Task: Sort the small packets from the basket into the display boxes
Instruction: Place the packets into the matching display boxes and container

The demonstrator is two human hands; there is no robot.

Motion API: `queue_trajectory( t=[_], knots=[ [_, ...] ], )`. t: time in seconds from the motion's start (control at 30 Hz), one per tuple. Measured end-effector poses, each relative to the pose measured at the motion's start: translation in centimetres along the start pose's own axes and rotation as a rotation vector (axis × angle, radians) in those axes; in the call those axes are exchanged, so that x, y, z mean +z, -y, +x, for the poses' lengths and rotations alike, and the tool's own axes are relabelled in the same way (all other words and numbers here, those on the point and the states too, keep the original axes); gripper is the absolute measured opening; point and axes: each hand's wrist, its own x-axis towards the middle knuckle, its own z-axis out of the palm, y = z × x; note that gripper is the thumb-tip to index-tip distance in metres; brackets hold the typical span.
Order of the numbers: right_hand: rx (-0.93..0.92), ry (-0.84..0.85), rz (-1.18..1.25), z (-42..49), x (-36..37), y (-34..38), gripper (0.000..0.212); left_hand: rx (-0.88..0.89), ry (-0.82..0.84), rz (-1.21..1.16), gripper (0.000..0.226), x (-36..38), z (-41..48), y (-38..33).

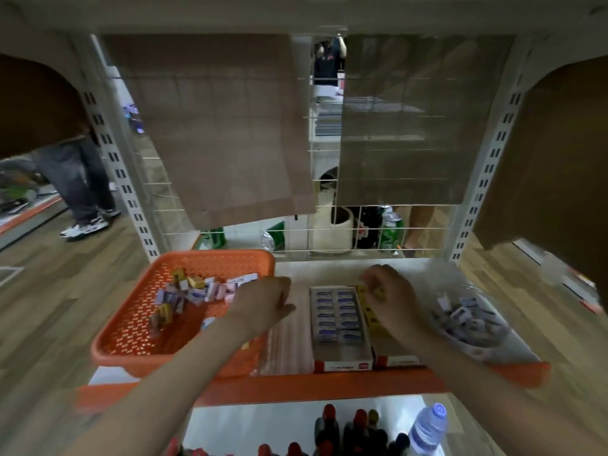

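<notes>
An orange perforated basket sits at the left of the shelf, with several small packets in white, pink and yellow piled near its far side. My left hand reaches into the basket's right side; its fingertips are hidden among the packets. A display box filled with rows of blue-white packets stands in the middle. Beside it on the right is a second display box holding yellow packets. My right hand hovers over that box, fingers curled round a small yellow packet.
A clear bag of more small packets lies at the right of the shelf. A wire grid backs the shelf, with green cans behind it. Bottles stand on the lower shelf. A person's legs are at the left aisle.
</notes>
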Motion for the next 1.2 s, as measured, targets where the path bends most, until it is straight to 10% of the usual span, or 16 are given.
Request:
queue_trajectory(
  t=[0.43,0.7,0.8,0.87,1.2],
  knots=[
    [-0.309,0.601,-0.413,3.1,12.5,14.2,0.021,-0.249,0.071,0.107,0.029,-1.5,-5.6,11.8],
    [-0.33,0.688,-0.825,3.0,17.3,14.9,0.04,-0.264,0.152,0.12,0.028,-0.4,-5.8,13.3],
    [-0.118,0.732,-0.515,2.6,16.5,16.9,0.041,-0.26,0.166,0.138,0.032,-0.2,-5.8,13.5],
    [-0.382,0.838,-0.731,2.6,16.8,15.8,0.04,-0.272,0.174,0.137,0.033,0.1,-5.9,13.6],
    [-0.201,0.9,-0.785,2.0,17.4,15.6,0.04,-0.29,0.162,0.089,0.025,0.7,-6.0,14.0]
  ],
)
